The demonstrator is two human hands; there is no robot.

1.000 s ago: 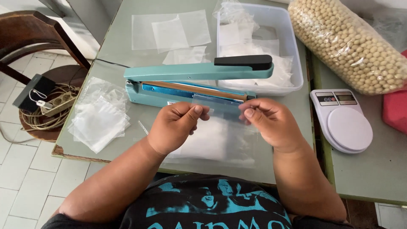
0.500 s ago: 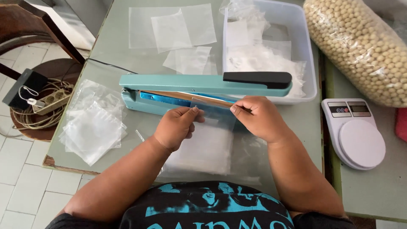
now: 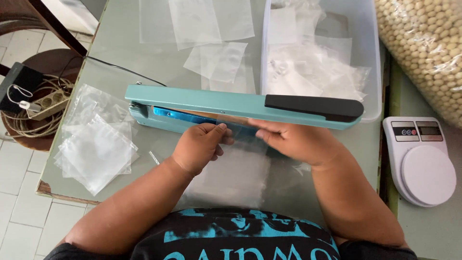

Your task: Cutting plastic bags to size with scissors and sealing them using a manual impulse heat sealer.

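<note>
While sealer arm (image 3: 240,103) stands raised, left hand (image 3: 199,147) and right hand (image 3: 293,142) pinching top corners of clear bag (image 3: 236,173), stretched flat so edge lies straight on sealing strip. Spare bags (image 3: 94,144) piled left on bench (image 3: 115,58); scale (image 3: 423,161) right.

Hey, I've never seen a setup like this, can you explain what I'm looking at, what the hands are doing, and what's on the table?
The view comes from a camera on the person's head, looking down at their own bare hands. The left hand and right hand hold a clear plastic bag by its top edge at a long teal heat sealer with a black handle, whose arm is raised. On the grey-green table lie a pile of small clear bags, a clear plastic tub of bags, a big sack of pale beans and a white kitchen scale.
</note>
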